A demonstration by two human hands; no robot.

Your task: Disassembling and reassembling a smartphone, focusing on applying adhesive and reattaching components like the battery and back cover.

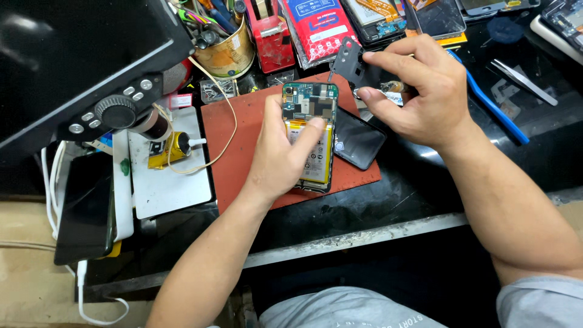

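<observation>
- Big dark monitor point(73, 54) fills the far left, a row of buttons and a round knob along its lower edge.
- Black workbench point(425, 182) runs across the scene, cluttered along its far edge.
- Red mat point(243, 140) sits at the centre of the bench, and that's where the action is.
- White pad point(170, 176) lies just left of the mat, with a yellow-and-black tool on top.
- Opened phone point(310, 136) lies on the mat, back off, circuit board at the far end and yellow-edged battery below.
- Left hand point(279, 158) clamps the phone from the left, thumb pressed across the battery.
- Right hand point(413, 91) hovers just right of the phone's far end, fingers pinched tight on a black plastic cover piece point(349, 61), lifted and tilted.
- Black back cover point(358, 138) rests on the mat's right edge, touching the phone.
- Blue brush point(492, 106) lies right of the hand.
- Tin of tools point(231, 51) stands far, behind the mat.
</observation>
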